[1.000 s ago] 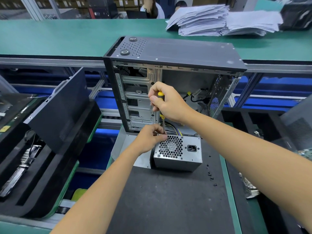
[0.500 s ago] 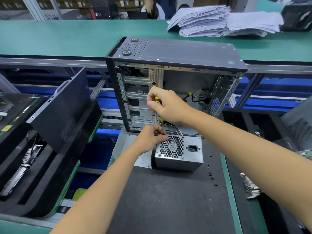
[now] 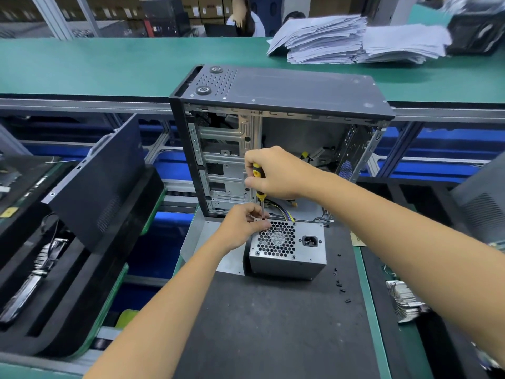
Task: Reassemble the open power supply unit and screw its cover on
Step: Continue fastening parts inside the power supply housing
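Lowered since earlier, right hand (image 3: 276,173) grips screwdriver (image 3: 258,181) upright on power supply (image 3: 287,247) corner — left hand (image 3: 243,225) pinches there; keep it vertical.

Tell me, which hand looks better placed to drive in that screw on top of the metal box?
The right hand. It grips the yellow-and-black screwdriver upright, its tip down at the top left corner of the power supply unit. The left hand pinches at that corner beside the tip, apparently steadying the screw.
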